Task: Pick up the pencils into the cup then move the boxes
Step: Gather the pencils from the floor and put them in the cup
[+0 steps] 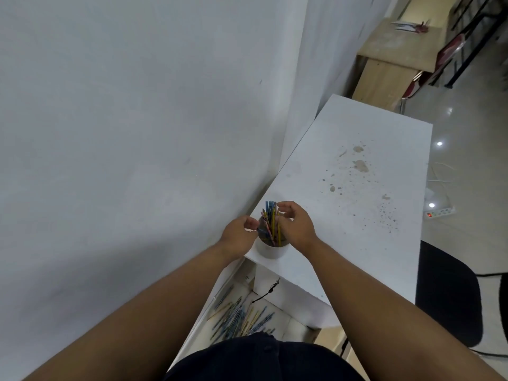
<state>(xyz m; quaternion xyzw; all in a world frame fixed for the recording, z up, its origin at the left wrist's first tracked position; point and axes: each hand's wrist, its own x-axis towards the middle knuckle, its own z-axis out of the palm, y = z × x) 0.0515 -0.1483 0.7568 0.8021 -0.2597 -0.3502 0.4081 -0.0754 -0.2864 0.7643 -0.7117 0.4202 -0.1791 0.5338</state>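
Observation:
A white cup (270, 250) stands at the near corner of a white table (357, 193), next to the wall. Several blue and yellow pencils (270, 220) stick up out of it. My left hand (239, 235) is at the cup's left side, thumb and fingers pinching a dark pencil at the rim. My right hand (295, 225) curls over the pencils from the right, fingers bent and touching the bundle. More pencils (242, 317) lie scattered on the floor below the table. No boxes are in view.
The white wall (137, 133) runs close along the table's left. The tabletop has brown stains (360, 165). A black chair seat (448, 292) sits on the right, a power strip (439, 211) lies on the floor, and a wooden desk (395, 59) stands beyond.

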